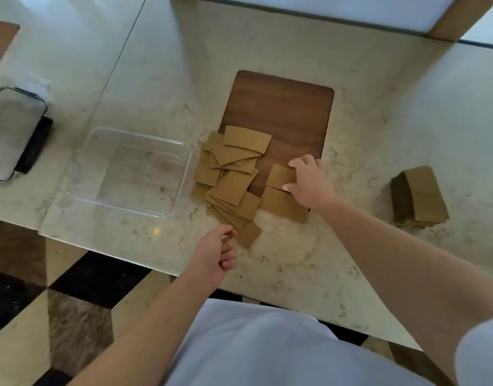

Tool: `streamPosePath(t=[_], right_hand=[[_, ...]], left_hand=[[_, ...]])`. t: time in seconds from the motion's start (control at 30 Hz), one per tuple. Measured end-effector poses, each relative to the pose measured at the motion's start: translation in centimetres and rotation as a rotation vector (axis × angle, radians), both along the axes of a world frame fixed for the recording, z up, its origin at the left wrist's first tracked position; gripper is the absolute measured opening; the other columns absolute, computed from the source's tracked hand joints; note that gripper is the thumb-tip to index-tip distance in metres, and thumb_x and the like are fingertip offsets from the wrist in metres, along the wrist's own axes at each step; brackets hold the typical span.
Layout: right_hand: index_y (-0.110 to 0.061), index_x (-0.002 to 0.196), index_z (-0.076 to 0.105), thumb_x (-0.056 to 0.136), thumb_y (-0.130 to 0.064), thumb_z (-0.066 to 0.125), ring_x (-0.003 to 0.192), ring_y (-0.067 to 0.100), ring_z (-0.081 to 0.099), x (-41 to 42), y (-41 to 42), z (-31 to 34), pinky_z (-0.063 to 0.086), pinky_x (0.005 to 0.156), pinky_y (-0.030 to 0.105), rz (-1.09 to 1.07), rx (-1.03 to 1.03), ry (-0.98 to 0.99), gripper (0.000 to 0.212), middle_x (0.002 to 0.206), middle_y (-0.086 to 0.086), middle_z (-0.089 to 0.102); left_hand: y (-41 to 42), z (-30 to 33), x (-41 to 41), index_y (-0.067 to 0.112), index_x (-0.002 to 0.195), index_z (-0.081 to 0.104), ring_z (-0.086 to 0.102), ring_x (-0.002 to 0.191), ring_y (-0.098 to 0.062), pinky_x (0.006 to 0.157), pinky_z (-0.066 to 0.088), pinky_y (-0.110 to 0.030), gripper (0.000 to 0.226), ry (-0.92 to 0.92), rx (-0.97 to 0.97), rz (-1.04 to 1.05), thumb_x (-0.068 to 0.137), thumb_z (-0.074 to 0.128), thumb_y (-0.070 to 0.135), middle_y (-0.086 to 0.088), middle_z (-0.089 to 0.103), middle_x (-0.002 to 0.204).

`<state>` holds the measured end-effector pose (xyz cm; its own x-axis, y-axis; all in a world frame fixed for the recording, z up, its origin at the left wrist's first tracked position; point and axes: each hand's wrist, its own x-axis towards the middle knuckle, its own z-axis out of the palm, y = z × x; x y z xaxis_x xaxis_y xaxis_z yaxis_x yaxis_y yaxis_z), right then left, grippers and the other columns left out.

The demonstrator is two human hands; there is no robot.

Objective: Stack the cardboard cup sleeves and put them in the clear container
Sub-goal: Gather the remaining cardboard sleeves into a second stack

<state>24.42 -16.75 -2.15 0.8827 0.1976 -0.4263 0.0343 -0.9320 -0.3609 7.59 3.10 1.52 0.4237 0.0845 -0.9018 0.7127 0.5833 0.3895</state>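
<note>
Several flat brown cardboard cup sleeves (pixel 234 174) lie scattered in a loose pile on the marble counter, partly over a dark wooden board (pixel 284 112). My right hand (pixel 309 179) rests on one sleeve (pixel 280 175) at the pile's right side, thumb and fingers pinching its edge. My left hand (pixel 217 254) hovers at the pile's near edge with fingers curled, holding nothing, close to the nearest sleeve (pixel 249 235). The clear container (pixel 81 188) stands left of the pile, with nothing inside. A neat stack of sleeves (pixel 418 199) sits far right.
A second clear lidded box (pixel 14 132) with a dark object beside it stands at the far left. The counter's near edge (pixel 106 254) runs diagonally just below my left hand, with a checkered floor under it.
</note>
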Motion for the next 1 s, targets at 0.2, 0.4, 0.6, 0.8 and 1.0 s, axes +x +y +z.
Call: streamPosePath(t=[0.2, 0.4, 0.6, 0.8, 1.0], right_hand=[[-0.012, 0.124, 0.062, 0.09, -0.051, 0.07, 0.123, 0.037, 0.048, 1.3, 1.3, 0.7, 0.042, 0.1, 0.048, -0.013, -0.26, 0.039, 0.052, 0.125, 0.014, 0.053], [-0.01, 0.083, 0.057, 0.103, -0.047, 0.054, 0.082, 0.034, 0.062, -3.7, 3.1, 5.4, 0.049, 0.067, 0.042, -0.431, 0.227, 0.098, 0.042, 0.083, 0.009, 0.06], [-0.025, 0.111, 0.067, 0.103, -0.025, 0.06, 0.102, 0.023, 0.071, -11.4, 7.0, 6.8, 0.061, 0.087, 0.043, -0.78, 0.761, 0.301, 0.01, 0.108, 0.001, 0.074], [-0.02, 0.093, 0.068, 0.092, -0.018, 0.072, 0.075, 0.014, 0.067, -13.4, 4.9, 6.8, 0.049, 0.065, 0.031, -1.082, 0.952, 0.334, 0.005, 0.086, -0.001, 0.071], [-0.012, 0.104, 0.071, 0.093, -0.02, 0.071, 0.064, 0.011, 0.068, -15.2, 5.4, 6.8, 0.047, 0.055, 0.024, -0.785, 0.882, 0.799, 0.014, 0.083, 0.002, 0.077]], left_hand=[[3.1, -0.1, 0.2, 0.014, 0.077, 0.05, 0.018, 0.038, -0.009, 0.033, 0.019, -0.021, 0.026, 0.016, -0.107, -0.114, 0.103, 0.049, 0.018, 0.006, 0.022, 0.05], [3.2, 0.6, 2.1, 0.023, 0.066, 0.035, 0.016, 0.039, -0.011, 0.036, 0.015, -0.021, 0.048, -0.065, -0.113, -0.233, 0.112, 0.039, 0.037, 0.005, 0.019, 0.051], [0.3, 0.5, 3.6, 0.014, 0.098, 0.065, 0.053, 0.05, -0.014, 0.04, 0.035, -0.023, 0.03, -0.214, -0.133, -0.325, 0.104, 0.054, 0.042, -0.003, 0.059, 0.066], [-0.6, 0.5, 4.0, 0.008, 0.093, 0.065, 0.068, 0.062, -0.012, 0.051, 0.053, -0.025, 0.014, -0.304, 0.068, -0.314, 0.089, 0.079, 0.012, -0.007, 0.07, 0.082], [-1.4, 0.5, 5.3, 0.005, 0.114, 0.068, 0.074, 0.087, -0.028, 0.072, 0.064, -0.046, 0.023, -0.18, -0.052, 0.07, 0.093, 0.074, 0.014, -0.015, 0.075, 0.101]])
